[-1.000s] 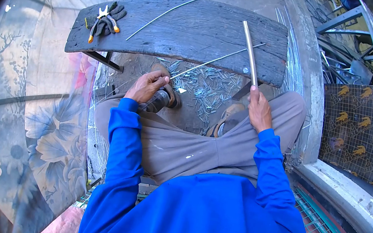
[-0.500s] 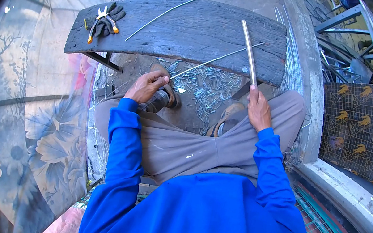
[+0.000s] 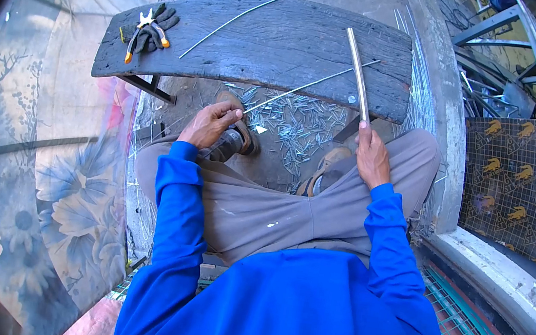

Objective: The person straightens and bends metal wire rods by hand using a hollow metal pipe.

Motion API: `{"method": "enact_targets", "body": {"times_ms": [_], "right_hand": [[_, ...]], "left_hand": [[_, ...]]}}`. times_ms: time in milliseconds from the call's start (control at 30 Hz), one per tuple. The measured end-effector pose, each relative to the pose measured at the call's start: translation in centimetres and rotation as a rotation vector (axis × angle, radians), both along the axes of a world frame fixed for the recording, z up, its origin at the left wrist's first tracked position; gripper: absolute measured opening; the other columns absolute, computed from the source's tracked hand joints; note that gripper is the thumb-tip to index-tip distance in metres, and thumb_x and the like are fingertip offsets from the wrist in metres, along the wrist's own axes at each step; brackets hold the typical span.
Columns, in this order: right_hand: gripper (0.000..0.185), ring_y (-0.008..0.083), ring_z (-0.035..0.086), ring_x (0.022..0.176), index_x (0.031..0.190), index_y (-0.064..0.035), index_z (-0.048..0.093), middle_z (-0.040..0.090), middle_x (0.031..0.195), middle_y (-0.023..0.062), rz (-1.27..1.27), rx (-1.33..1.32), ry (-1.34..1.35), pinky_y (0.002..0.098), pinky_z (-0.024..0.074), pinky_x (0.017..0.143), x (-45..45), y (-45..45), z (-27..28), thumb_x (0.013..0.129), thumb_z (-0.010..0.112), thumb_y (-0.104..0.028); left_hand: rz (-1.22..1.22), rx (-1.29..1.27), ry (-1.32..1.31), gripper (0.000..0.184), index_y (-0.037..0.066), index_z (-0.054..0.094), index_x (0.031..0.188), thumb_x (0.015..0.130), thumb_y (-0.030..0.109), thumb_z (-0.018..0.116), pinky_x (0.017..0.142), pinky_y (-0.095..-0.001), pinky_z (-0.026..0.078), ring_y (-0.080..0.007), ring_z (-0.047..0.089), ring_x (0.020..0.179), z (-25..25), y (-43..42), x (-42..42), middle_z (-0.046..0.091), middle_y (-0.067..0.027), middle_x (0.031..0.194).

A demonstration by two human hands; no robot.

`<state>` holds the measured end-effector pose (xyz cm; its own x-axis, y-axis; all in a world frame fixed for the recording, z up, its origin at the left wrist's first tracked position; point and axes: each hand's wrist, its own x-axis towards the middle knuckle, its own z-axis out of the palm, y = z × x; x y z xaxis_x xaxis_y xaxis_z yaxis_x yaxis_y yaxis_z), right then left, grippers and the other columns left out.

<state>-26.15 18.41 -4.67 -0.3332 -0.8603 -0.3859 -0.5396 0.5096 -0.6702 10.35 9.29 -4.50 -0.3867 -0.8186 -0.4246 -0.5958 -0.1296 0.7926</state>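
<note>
My left hand (image 3: 211, 125) pinches the near end of a thin metal rod (image 3: 299, 90), which slants up to the right over the edge of a dark wooden bench (image 3: 277, 52). In my right hand (image 3: 372, 156) is the lower end of a shiny metal bar (image 3: 358, 74). The bar's upper part lies over the bench and crosses the thin rod near its far end. Another long thin rod (image 3: 245, 13) rests across the bench, its far end past the back edge. Pliers (image 3: 147, 31) with orange-tipped handles lie on a dark glove (image 3: 165, 19) at the bench's left.
Many short cut metal pieces (image 3: 297, 127) litter the floor between my shoes. Long thin rods (image 3: 421, 79) lie right of the bench. A floral cloth (image 3: 75, 175) hangs at left. Metal frames (image 3: 500, 29) and a patterned dark sheet (image 3: 518, 189) stand at right.
</note>
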Motion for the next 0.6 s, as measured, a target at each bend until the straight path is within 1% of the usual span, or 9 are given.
{"method": "enact_targets", "body": {"times_ms": [167, 233, 333, 400, 433, 467, 500, 533, 600], "right_hand": [[0.068, 0.0458, 0.061, 0.089, 0.089, 0.0013, 0.063, 0.066, 0.086, 0.0249, -0.014, 0.009, -0.013, 0.0494, 0.0462, 0.081, 0.1, 0.0, 0.1, 0.101, 0.032, -0.059], [0.068, 0.0459, 0.061, 0.090, 0.089, 0.0011, 0.063, 0.065, 0.086, 0.0252, -0.013, 0.004, -0.011, 0.0496, 0.0462, 0.081, 0.1, 0.0, 0.1, 0.101, 0.032, -0.059], [0.068, 0.0462, 0.061, 0.091, 0.089, 0.0007, 0.063, 0.066, 0.087, 0.0257, -0.010, 0.022, -0.006, 0.0495, 0.0461, 0.082, 0.1, 0.0, -0.1, 0.101, 0.032, -0.059], [0.064, 0.0469, 0.061, 0.087, 0.090, -0.0002, 0.062, 0.065, 0.085, 0.0252, -0.020, -0.022, 0.030, 0.0511, 0.0454, 0.078, 0.3, 0.2, 0.0, 0.101, 0.035, -0.058], [0.064, 0.0469, 0.061, 0.087, 0.090, -0.0002, 0.062, 0.065, 0.085, 0.0252, -0.029, -0.027, 0.029, 0.0511, 0.0454, 0.078, 0.5, 0.6, 0.1, 0.101, 0.035, -0.058], [0.059, 0.0470, 0.061, 0.084, 0.091, -0.0013, 0.060, 0.064, 0.082, 0.0240, -0.015, -0.096, 0.059, 0.0518, 0.0446, 0.074, 0.8, 1.0, 0.4, 0.101, 0.038, -0.055], [0.054, 0.0470, 0.060, 0.080, 0.091, -0.0024, 0.058, 0.063, 0.080, 0.0228, 0.000, -0.161, 0.088, 0.0526, 0.0437, 0.069, 1.3, 1.4, 0.8, 0.102, 0.041, -0.052], [0.054, 0.0470, 0.060, 0.080, 0.091, -0.0024, 0.058, 0.063, 0.080, 0.0228, -0.008, -0.159, 0.086, 0.0526, 0.0437, 0.069, 1.8, 1.6, 2.0, 0.102, 0.041, -0.052], [0.043, 0.0477, 0.059, 0.075, 0.091, -0.0045, 0.053, 0.061, 0.077, 0.0222, -0.008, -0.393, -0.040, 0.0536, 0.0408, 0.062, 2.7, 1.6, 4.4, 0.102, 0.046, -0.045]], "left_hand": [[0.001, -0.017, 0.000, 0.033, 0.003, 0.066, 0.106, 0.100, 0.033, 0.056, 0.072, -0.0259, 0.040, -0.0092, 0.046, 0.079, -0.1, 0.0, 0.1, 0.057, 0.0019, 0.084], [0.002, 0.024, -0.026, 0.033, 0.003, 0.066, 0.106, 0.100, 0.033, 0.056, 0.074, -0.0257, 0.041, -0.0095, 0.048, 0.081, 0.1, 0.0, 0.1, 0.058, 0.0015, 0.085], [0.006, -0.003, -0.005, 0.033, 0.003, 0.066, 0.107, 0.100, 0.033, 0.056, 0.076, -0.0259, 0.041, -0.0101, 0.050, 0.083, -0.2, 0.0, 0.1, 0.059, 0.0015, 0.086], [0.027, -0.014, 0.040, 0.033, 0.003, 0.065, 0.107, 0.100, 0.034, 0.056, 0.075, -0.0265, 0.042, -0.0107, 0.050, 0.082, -0.5, 0.3, -0.4, 0.059, 0.0002, 0.086], [0.048, -0.024, 0.084, 0.034, 0.003, 0.065, 0.107, 0.100, 0.034, 0.056, 0.075, -0.0271, 0.043, -0.0112, 0.051, 0.082, -0.4, 0.4, -0.9, 0.060, -0.0011, 0.086], [0.038, -0.029, 0.083, 0.034, 0.003, 0.065, 0.107, 0.100, 0.034, 0.056, 0.075, -0.0271, 0.043, -0.0112, 0.051, 0.082, -0.3, 0.5, -1.3, 0.060, -0.0011, 0.086], [0.041, -0.064, -0.002, 0.037, 0.003, 0.064, 0.109, 0.099, 0.037, 0.056, 0.077, -0.0317, 0.045, -0.0183, 0.058, 0.085, 0.9, 0.7, -2.4, 0.064, -0.0079, 0.089], [0.046, -0.097, -0.086, 0.040, 0.003, 0.064, 0.112, 0.098, 0.040, 0.055, 0.080, -0.0363, 0.048, -0.0255, 0.065, 0.089, 1.5, 0.9, -3.3, 0.068, -0.0148, 0.092], [0.039, -0.100, -0.067, 0.040, 0.003, 0.064, 0.111, 0.098, 0.040, 0.055, 0.079, -0.0363, 0.048, -0.0259, 0.065, 0.087, 1.2, 1.1, -4.3, 0.068, -0.0151, 0.091]]}}
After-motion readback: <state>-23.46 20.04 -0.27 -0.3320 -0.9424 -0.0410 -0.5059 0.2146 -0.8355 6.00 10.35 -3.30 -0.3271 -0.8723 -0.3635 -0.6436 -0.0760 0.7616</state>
